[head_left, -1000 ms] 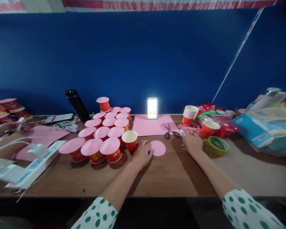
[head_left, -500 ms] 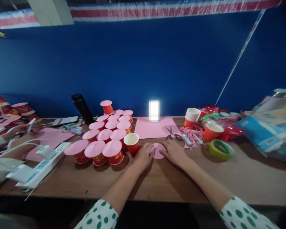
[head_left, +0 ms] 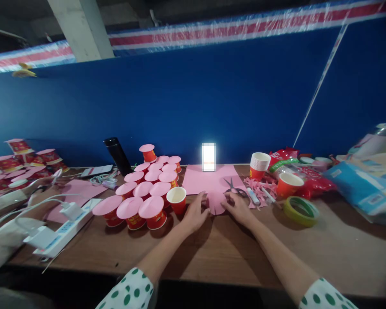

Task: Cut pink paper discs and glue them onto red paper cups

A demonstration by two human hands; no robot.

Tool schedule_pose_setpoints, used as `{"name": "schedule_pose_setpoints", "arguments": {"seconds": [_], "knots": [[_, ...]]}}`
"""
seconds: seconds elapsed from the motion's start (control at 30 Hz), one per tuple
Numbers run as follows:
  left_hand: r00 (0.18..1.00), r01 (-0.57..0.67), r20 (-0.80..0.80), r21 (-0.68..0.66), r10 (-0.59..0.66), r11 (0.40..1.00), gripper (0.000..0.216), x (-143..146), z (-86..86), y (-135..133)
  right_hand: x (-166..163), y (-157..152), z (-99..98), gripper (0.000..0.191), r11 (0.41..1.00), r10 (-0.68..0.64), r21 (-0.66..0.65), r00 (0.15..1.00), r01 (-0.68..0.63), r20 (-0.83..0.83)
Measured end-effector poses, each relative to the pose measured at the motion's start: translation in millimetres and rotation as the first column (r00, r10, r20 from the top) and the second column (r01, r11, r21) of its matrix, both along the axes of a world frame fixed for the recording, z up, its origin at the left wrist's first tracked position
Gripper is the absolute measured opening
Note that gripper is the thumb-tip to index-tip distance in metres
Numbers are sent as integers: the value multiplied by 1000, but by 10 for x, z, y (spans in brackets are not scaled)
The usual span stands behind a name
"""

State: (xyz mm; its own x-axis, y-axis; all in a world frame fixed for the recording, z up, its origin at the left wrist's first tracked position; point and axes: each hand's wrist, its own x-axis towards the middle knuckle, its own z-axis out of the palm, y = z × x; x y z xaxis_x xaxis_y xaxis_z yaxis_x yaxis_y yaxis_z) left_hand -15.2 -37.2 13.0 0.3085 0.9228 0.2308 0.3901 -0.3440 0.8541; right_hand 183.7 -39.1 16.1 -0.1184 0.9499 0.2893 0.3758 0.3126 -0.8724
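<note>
A round pink paper disc [head_left: 216, 202] is between my two hands, with small slits showing at its lower edge. My left hand [head_left: 195, 213] has its fingers closed on the disc's left edge. On the opposite edge, the thumb and fingers of my right hand [head_left: 240, 209] pinch the paper. An uncovered red paper cup [head_left: 176, 200] stands just left of my left hand. Beyond the disc lies a pink paper sheet [head_left: 196, 178], and scissors [head_left: 234, 188] rest near its right edge, just past my right hand.
Several red cups topped with pink discs [head_left: 143, 189] stand at the left. A power strip [head_left: 66, 234] and another person's sleeve [head_left: 6, 240] are farther left. At the right are stacked cups [head_left: 260, 165], pink scraps [head_left: 263, 191], a green tape roll [head_left: 300, 211] and a blue package [head_left: 357, 184].
The disc lay flat under my fingers before; now its edges are gripped and it looks raised and slightly curved. The camera view has tilted up a little.
</note>
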Motion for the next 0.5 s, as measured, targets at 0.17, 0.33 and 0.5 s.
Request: {"name": "schedule_pose_setpoints", "arguments": {"seconds": [0.17,0.33,0.5], "knots": [[965,-89,220,-246,145,965,60,201,108,192,1,10,67,34,988,-20,-152,932,-38,-361],[895,42,409,-478,179,877,44,330,192,316,11,30,7,39,963,-120,-269,837,-34,-534],[831,199,524,-592,185,781,30,321,157,275,8,54,-31,38,951,-155,-306,792,-42,-590]]}}
